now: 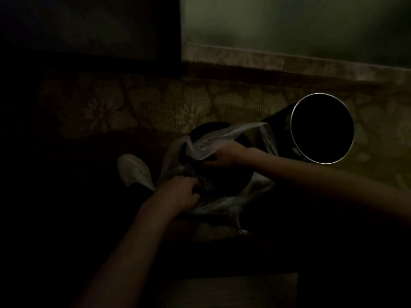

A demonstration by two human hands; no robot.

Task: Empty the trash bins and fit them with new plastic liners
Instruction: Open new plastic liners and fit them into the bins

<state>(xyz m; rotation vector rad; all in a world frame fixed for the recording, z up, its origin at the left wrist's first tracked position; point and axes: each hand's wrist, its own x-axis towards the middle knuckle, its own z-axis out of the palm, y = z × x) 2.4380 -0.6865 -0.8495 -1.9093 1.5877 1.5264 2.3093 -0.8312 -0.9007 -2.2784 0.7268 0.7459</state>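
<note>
Left hand (180,193) and right hand (223,156) grip crinkly liner (205,146) (round-rimmed bin (291,130) beside).

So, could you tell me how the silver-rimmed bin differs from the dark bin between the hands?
The silver-rimmed bin has a bare bright rim, while a clear plastic liner drapes across the mouth of the dark bin. The silver-rimmed bin stands untouched; at the dark bin the left hand and right hand both grip the liner. Both are round, open-topped and on the patterned carpet.
</note>
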